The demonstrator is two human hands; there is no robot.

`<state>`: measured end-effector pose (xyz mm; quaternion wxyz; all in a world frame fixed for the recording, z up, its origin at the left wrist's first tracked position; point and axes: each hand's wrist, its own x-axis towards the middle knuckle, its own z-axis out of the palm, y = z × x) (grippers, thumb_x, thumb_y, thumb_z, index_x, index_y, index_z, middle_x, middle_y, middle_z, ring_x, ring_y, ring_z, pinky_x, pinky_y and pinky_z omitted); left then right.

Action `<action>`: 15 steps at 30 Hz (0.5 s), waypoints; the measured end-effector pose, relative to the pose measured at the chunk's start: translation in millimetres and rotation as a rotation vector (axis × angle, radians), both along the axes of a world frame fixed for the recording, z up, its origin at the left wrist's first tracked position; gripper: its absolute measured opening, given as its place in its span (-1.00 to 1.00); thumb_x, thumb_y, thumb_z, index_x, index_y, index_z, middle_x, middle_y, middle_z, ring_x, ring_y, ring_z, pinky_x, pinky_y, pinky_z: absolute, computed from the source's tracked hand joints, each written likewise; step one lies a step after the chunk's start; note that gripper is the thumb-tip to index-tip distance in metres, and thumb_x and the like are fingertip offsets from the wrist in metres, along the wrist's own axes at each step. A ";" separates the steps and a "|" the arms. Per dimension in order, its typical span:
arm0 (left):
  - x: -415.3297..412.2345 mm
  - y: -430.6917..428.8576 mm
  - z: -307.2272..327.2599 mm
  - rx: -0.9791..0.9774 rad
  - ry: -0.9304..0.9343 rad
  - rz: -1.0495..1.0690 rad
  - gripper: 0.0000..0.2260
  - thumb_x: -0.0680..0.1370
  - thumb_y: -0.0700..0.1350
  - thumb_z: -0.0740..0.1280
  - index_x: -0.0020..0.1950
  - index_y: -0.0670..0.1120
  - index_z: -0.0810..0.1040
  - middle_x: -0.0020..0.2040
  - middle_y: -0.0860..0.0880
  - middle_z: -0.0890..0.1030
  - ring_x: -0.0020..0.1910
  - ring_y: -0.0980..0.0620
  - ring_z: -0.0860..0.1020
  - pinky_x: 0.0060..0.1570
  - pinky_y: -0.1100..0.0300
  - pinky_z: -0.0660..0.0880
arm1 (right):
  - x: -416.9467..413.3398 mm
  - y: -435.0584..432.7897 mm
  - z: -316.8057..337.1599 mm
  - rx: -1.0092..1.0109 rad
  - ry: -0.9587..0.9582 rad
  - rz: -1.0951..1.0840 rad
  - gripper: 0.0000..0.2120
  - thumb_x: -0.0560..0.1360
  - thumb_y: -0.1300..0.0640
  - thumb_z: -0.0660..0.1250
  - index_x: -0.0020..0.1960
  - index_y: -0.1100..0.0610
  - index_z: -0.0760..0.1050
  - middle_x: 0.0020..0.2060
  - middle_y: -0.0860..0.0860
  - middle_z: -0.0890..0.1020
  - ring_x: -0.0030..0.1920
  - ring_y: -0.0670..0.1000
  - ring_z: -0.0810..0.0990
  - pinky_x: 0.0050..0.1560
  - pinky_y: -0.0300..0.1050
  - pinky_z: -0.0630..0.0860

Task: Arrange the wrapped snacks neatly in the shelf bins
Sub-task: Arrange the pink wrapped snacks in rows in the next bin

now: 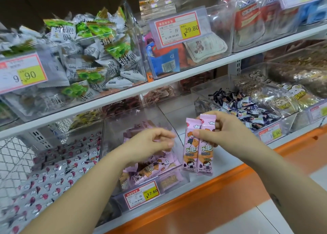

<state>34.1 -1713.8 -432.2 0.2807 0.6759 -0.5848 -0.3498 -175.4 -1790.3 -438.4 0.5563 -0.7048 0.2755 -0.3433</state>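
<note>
Your right hand [224, 127] pinches two pink wrapped snack bars [198, 145] side by side, prob to square them; left hand [152, 142] hovers loosely curled, empty, over the clear plastic bin [113, 138].

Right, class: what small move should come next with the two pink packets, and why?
Probably lay the pink packets, pinched upright in the right hand, flat into the clear bin beside them: matching packets lie jumbled there, and the left hand hovers above them.

L hand [154, 142] slack, R hand [220, 133] tight
</note>
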 end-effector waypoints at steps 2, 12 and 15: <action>12.9 -3.9 -12.6 0.194 -0.095 -0.053 -0.79 0.53 -0.06 0.34 0.16 0.04 0.54 0.06 0.03 0.63 0.04 0.11 0.61 0.14 0.16 0.52 | -2.8 -3.6 -1.2 0.020 0.033 0.000 -0.72 0.41 0.20 0.44 0.09 0.16 0.49 -0.46 -0.12 0.60 -0.46 -0.23 0.53 -0.44 -0.41 0.39; 21.2 -35.7 -42.1 0.188 -0.741 -0.382 -0.64 0.46 -0.04 0.42 0.25 0.00 0.54 -0.18 0.06 0.46 -0.22 0.11 0.44 -0.25 0.25 0.36 | 0.6 -6.3 -7.0 -0.042 0.161 0.027 -0.78 0.41 0.18 0.43 0.03 0.14 0.50 -0.57 -0.21 0.53 -0.53 -0.26 0.49 -0.52 -0.48 0.32; 26.6 -39.6 -46.0 0.165 -0.872 -0.403 -0.63 0.47 -0.05 0.40 0.28 0.02 0.51 -0.06 0.02 0.47 -0.05 0.00 0.48 -0.06 0.15 0.44 | 3.2 -7.8 -9.1 -0.078 0.195 0.018 -0.76 0.39 0.11 0.44 0.02 0.10 0.52 -0.54 -0.18 0.54 -0.51 -0.23 0.48 -0.49 -0.45 0.34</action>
